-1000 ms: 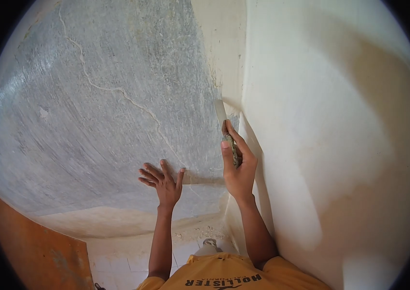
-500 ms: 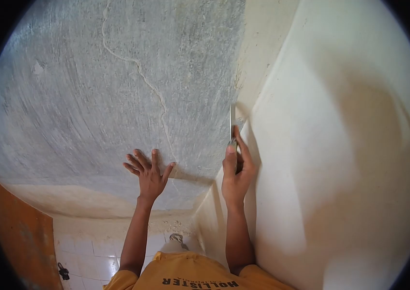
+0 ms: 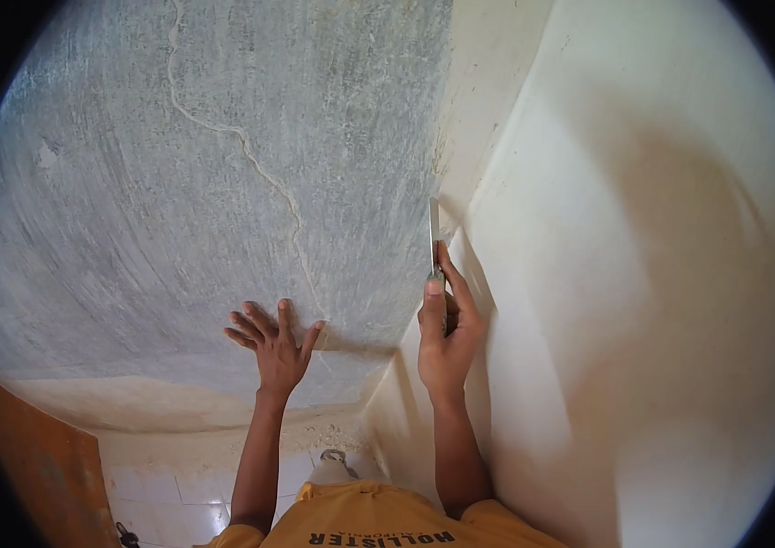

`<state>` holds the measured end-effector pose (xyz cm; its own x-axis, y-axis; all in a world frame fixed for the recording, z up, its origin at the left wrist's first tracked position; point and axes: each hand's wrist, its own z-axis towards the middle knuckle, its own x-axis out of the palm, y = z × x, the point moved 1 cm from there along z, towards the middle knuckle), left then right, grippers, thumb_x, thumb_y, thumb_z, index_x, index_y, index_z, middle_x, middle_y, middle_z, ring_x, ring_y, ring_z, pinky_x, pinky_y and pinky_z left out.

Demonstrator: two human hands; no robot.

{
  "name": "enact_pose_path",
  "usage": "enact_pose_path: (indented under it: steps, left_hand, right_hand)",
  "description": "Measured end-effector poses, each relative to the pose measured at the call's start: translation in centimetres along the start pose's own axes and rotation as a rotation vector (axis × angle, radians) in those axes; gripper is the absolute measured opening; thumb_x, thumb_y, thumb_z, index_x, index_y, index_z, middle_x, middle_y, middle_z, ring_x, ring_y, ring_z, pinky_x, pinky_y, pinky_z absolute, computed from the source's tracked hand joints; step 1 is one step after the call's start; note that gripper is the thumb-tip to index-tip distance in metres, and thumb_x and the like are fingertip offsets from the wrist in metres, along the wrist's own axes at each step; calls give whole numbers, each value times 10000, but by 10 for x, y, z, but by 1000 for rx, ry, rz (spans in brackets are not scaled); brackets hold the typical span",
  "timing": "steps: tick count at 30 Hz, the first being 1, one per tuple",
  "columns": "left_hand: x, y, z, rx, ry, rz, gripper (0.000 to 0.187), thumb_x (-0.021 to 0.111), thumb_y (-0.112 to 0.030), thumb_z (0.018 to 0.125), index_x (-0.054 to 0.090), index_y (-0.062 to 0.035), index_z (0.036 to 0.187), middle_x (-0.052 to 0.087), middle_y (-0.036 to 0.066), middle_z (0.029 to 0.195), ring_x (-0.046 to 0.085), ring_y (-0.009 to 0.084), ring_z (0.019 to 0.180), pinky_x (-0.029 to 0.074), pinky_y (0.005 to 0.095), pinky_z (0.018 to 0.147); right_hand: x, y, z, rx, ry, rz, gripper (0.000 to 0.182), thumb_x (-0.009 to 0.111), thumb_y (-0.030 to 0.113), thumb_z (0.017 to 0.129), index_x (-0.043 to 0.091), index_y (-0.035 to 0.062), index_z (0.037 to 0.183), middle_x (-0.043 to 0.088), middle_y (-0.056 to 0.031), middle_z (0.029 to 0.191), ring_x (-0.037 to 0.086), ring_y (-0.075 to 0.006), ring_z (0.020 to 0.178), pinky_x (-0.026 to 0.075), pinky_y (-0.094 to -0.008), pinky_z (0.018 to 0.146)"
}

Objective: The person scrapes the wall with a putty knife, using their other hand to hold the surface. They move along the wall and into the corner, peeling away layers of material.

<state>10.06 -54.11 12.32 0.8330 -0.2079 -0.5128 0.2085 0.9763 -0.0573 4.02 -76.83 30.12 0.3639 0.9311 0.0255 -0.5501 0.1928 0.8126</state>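
My right hand (image 3: 448, 333) is closed around the handle of a scraper (image 3: 434, 236), whose thin blade points up and touches or nearly touches the wall near the corner. The grey wall (image 3: 132, 210) is rough and streaked, with a pale, winding crack line (image 3: 264, 173) running down it. My left hand (image 3: 280, 347) is spread against the lower part of this wall, its thumb beside the lower end of the crack line. Nothing is held in it.
A cream side wall (image 3: 625, 301) rises on the right. Below are a white tiled floor (image 3: 155, 484), an orange surface (image 3: 41, 447) at lower left, and a small dark object (image 3: 126, 535) on the floor. My foot (image 3: 334, 455) shows behind my shirt.
The view has shifted slightly, so the wall's crack line sits further left. Both hands keep nearly the same pose, and the blade shows a little wider.
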Motion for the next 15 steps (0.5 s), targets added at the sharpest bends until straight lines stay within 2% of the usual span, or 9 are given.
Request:
enact_pose_path:
  steps: [1, 4, 7, 10, 13, 15]
  left_hand:
    - [-1, -1, 1, 10, 8, 14, 1023, 621, -580, 974, 20, -118, 1661, -238, 342, 1630, -329, 516, 1470, -234, 716, 1084]
    - [-1, -1, -1, -5, 31, 15, 1022, 620, -577, 976, 19, -115, 1660, -248, 341, 1627, -331, 519, 1467, -236, 716, 1083]
    - [-1, -1, 1, 13, 12, 10, 1024, 617, -577, 978, 7, -117, 1660, -257, 340, 1624, -334, 519, 1465, -230, 718, 1085]
    - [-2, -1, 0, 1, 32, 14, 1034, 619, -579, 976, -11, -125, 1660, -259, 344, 1622, -332, 524, 1464, -220, 725, 1086]
    - [-3, -1, -1, -12, 59, 14, 1040, 624, -578, 974, -17, -131, 1660, -260, 354, 1616, -330, 535, 1461, -209, 737, 1083]
    - [-2, 1, 0, 5, 47, 22, 1044, 630, -579, 970, -10, -124, 1659, -258, 361, 1613, -336, 540, 1455, -209, 741, 1078]
  right_hand:
    - [0, -2, -1, -24, 1, -6, 426, 577, 89, 1039, 536, -82, 1428, 619, -223, 1408, 606, -220, 1281, 438, -332, 1086]
    - [2, -11, -5, -167, -6, -67, 426, 577, 82, 1037, 535, -84, 1427, 618, -229, 1407, 603, -228, 1285, 435, -334, 1090]
    - [1, 2, 2, -97, 6, -98, 430, 572, 83, 1039, 530, -85, 1432, 618, -236, 1404, 598, -238, 1295, 430, -335, 1094]
    - [4, 15, 20, -82, -4, 7, 432, 574, 85, 1038, 529, -85, 1432, 617, -244, 1402, 594, -243, 1301, 428, -339, 1097]
    - [6, 13, 13, -102, 1, -6, 431, 576, 86, 1037, 531, -86, 1430, 613, -248, 1404, 592, -249, 1305, 428, -344, 1100]
    - [8, -1, 3, -205, -6, -89, 433, 575, 96, 1040, 530, -86, 1430, 614, -244, 1404, 592, -251, 1304, 433, -344, 1096]
